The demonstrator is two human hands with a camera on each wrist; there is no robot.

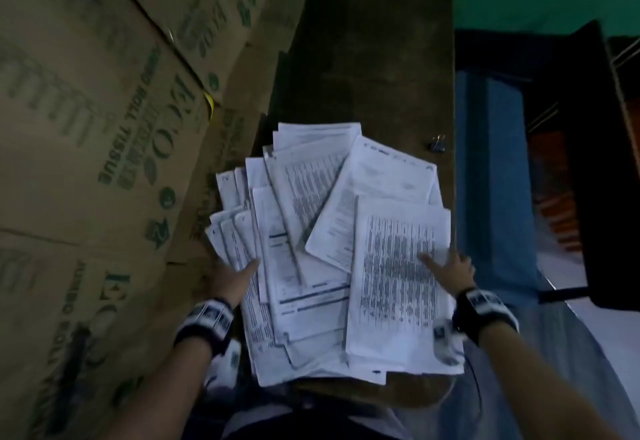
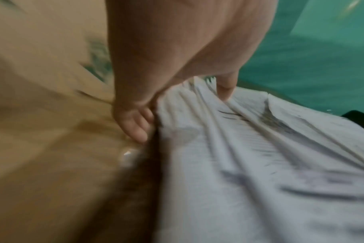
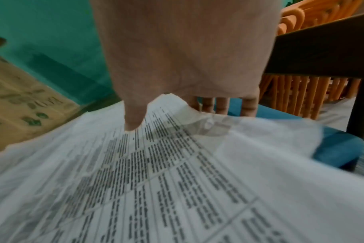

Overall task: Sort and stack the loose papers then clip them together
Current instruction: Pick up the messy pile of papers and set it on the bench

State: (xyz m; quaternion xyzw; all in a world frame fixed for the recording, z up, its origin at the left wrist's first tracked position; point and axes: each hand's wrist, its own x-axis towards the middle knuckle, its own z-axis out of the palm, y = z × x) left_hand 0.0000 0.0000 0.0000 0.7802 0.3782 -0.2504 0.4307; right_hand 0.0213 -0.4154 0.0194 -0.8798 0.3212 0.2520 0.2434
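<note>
A messy pile of printed white papers (image 1: 322, 249) lies fanned out on a dark brown table (image 1: 363, 76). My left hand (image 1: 239, 266) holds the pile's left edge. In the left wrist view my left hand (image 2: 183, 115) has its thumb on top of the papers (image 2: 239, 164) and its fingers (image 2: 135, 125) down along the edge. My right hand (image 1: 446, 263) grips the top sheet of dense text (image 3: 156, 172) at its right edge. There my right hand (image 3: 177, 117) has its thumb on the print and its fingers (image 3: 220, 106) behind the lifted edge. A black binder clip (image 1: 438, 144) sits apart near the table's right edge.
Large printed cardboard boxes (image 1: 104, 128) stand tight against the table's left side. A blue seat (image 1: 491, 162) sits just off the right edge, beside a dark frame (image 1: 588, 162) and orange chairs (image 3: 297, 98). A green wall is behind.
</note>
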